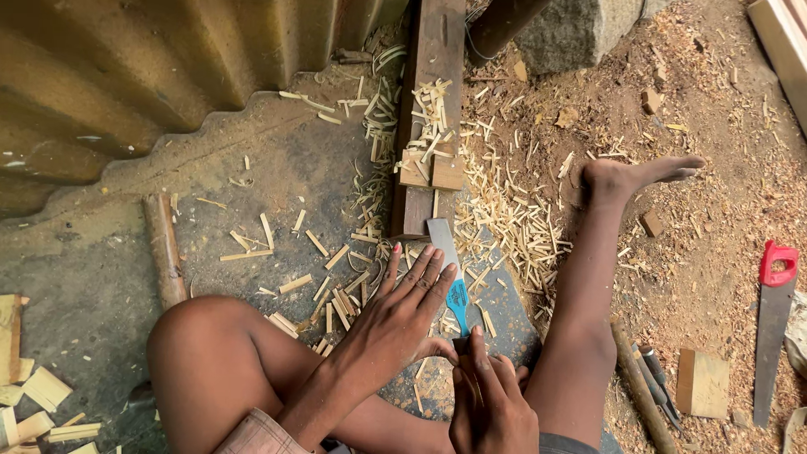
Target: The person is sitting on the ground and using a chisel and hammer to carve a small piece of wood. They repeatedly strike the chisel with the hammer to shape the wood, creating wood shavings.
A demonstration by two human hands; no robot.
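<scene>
A flat metal blade with a blue handle part lies low in the middle of the frame, its tip pointing up toward a dark plank. The left hand rests flat over it, fingers spread wide, fingertips touching the steel. The right hand sits just below, curled around the blade's lower end, though what exactly it grips is hidden by its fingers.

The hands work between 2 bare legs: a bent knee at lower left, a shin stretching to upper right. Open ground lies left of the plank, bounded by corrugated sheet at upper left.

Pale shavings litter the ground around the blade and on the plank. A stick lies at left, offcuts at the lower left corner. At right, well apart, lie a red-handled saw, a wood block and dark tools. A stone sits at the top.
</scene>
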